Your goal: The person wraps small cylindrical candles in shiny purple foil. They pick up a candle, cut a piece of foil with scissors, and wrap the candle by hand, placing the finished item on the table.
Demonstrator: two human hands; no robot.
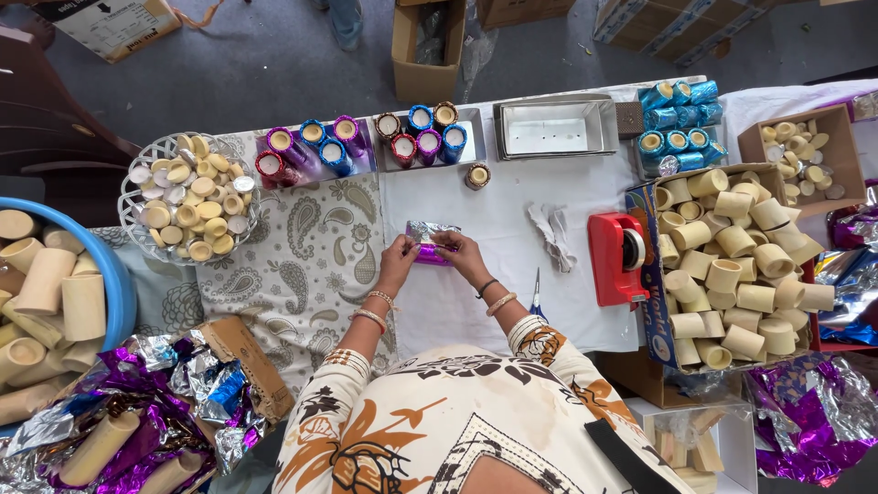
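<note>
Small cylinder wrapped in purple-and-silver foil, lying on its side on the white table cover, foil edge loose on top.

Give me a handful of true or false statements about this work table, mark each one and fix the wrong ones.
1. Both hands, left hand and right hand, hold a purple foil-wrapped piece. True.
2. The tape dispenser is blue. False: it is red.
3. Scissors lie near the right wrist. True.
4. The wire basket holds blue-wrapped tubes. False: it holds small round cream discs.
5. The metal tray at the far edge is full. False: it looks empty.
</note>
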